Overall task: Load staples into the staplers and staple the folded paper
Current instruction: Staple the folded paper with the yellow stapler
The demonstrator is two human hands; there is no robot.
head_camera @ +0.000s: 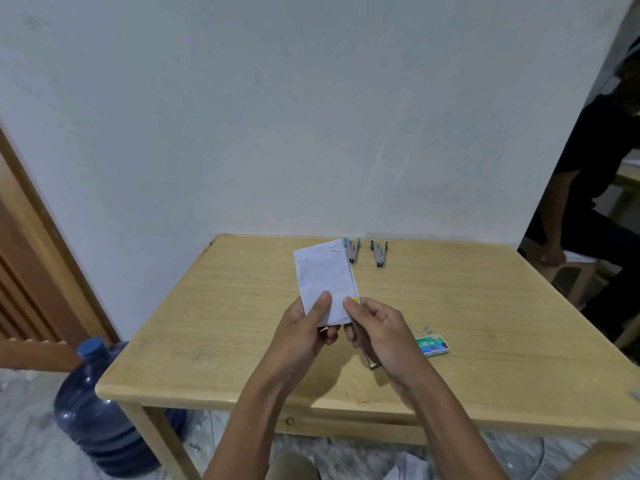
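Wooden tabletop (242,341) against white wall; left grip (304,327) pinches folded paper (323,275) above it; right grip (384,330) curled round yellow-tipped stapler (367,355) at paper's near right corner, stapling judged under way; far left stapler (352,251) and far right stapler (379,255) await, loading unverifiable.

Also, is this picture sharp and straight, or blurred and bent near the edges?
Head view: wide-angle bending curves the door frame and the table edge; the folded paper looks fairly sharp; the staple box print is blurred; a soft shadow lies under the right hand.
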